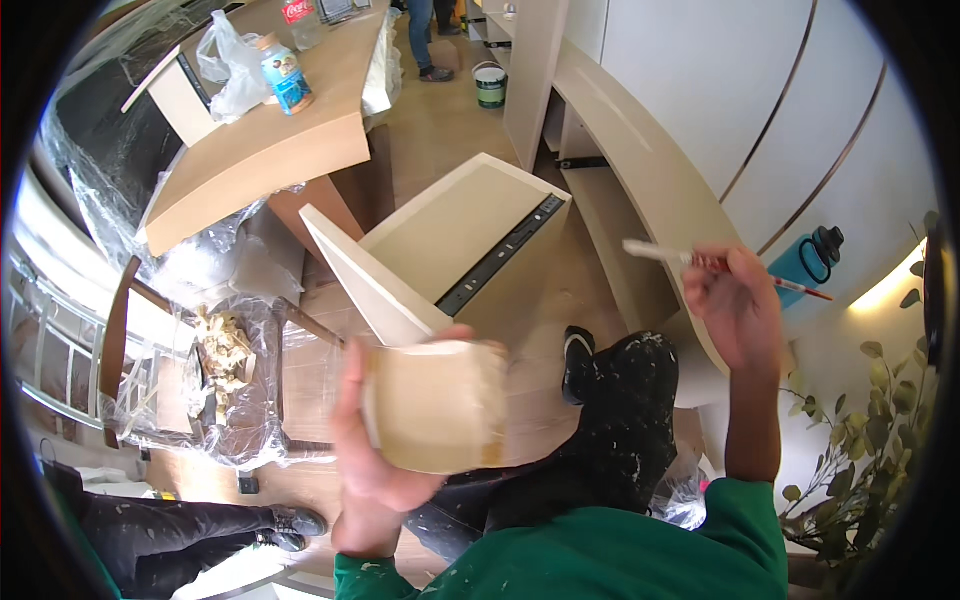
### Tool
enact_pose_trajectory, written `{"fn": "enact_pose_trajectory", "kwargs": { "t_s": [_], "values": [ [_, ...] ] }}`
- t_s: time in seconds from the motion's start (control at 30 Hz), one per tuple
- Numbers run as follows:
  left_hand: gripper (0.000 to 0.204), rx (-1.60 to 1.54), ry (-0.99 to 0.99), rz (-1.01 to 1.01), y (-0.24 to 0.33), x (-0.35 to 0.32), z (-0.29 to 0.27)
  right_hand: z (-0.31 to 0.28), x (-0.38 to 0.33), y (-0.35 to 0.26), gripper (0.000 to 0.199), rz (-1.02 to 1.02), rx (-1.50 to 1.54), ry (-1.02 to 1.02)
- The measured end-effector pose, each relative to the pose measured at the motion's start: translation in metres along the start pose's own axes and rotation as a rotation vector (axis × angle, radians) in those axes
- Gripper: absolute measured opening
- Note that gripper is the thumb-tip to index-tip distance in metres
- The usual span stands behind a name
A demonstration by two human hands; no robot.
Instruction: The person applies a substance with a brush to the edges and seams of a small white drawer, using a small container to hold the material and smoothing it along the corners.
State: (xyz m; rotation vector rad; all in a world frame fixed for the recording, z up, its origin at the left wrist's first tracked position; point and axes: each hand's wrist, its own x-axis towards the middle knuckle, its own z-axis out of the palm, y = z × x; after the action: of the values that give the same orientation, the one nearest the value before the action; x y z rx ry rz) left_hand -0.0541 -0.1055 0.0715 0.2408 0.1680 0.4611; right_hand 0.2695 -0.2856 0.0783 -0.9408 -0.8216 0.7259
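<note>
My left hand is closed around a squarish cream-coloured tub, holding it low in front of me; what is inside looks cream too. Raised at the right, my right hand pinches a thin paintbrush with a pale bristle end toward the left and a red handle. Past the tub stands a beige drawer, tilted, with a black slide rail along its side. The tub hides part of the drawer's near corner.
A beige cabinet with drawer openings runs along the right, a blue bottle on top. Left are a cardboard-covered table and a plastic-wrapped chair. Another person's legs are lower left; a bucket stands far off. Leafy branches hang right.
</note>
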Motion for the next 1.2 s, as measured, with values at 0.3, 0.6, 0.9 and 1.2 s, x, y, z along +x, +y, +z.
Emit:
{"fn": "enact_pose_trajectory", "kwargs": {
  "t_s": [0.3,0.6,0.9,1.2],
  "values": [
    [0.054,0.1,0.027,0.748,0.132,0.025,-0.046,0.027,0.138,0.095,0.038,-0.197,0.033,0.234],
    [0.057,-0.062,-0.124,0.463,0.199,0.048,-0.111,0.042,0.178,0.17,0.037,-0.275,-0.155,0.427],
    [0.051,-0.101,0.244,0.866,0.221,0.062,-0.138,0.046,0.181,0.195,0.032,-0.416,-0.294,0.385],
    [0.057,-0.241,0.277,0.932,0.255,0.134,-0.19,0.045,0.189,0.21,0.035,-0.488,-0.352,0.475]
  ]
}}
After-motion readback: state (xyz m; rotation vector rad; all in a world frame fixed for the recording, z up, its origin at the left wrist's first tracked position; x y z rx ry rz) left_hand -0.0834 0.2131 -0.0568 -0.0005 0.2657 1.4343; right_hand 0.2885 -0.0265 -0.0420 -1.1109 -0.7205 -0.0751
